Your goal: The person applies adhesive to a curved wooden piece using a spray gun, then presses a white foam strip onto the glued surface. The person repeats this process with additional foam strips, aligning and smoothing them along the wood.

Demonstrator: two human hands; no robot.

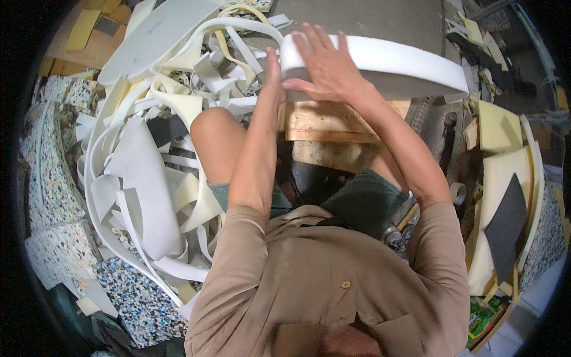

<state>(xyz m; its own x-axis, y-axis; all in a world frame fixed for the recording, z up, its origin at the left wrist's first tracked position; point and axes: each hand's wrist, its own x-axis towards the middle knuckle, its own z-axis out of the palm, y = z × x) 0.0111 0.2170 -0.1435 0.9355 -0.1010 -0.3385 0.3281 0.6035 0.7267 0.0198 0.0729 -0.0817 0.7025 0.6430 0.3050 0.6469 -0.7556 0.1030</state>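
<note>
A thick white foam piece [410,59] with a long curved edge lies across the work surface in front of me, over a light wooden board [327,122]. My right hand [324,68] lies on the left part of the foam, its fingers stretched out and spread. At the foam's left end, my left hand [273,77] is held upright and seen edge-on, its fingers straight, against or very close to the foam. Neither hand is wrapped round anything. The far side of the foam hides what lies behind it.
A tangled heap of white and cream foam offcuts [148,184] fills the left side. Speckled foam slabs [62,190] stand beyond it. On the right are cream foam sheets [502,196] with a dark grey piece [507,229] on them. A large grey-white sheet [157,38] lies far left.
</note>
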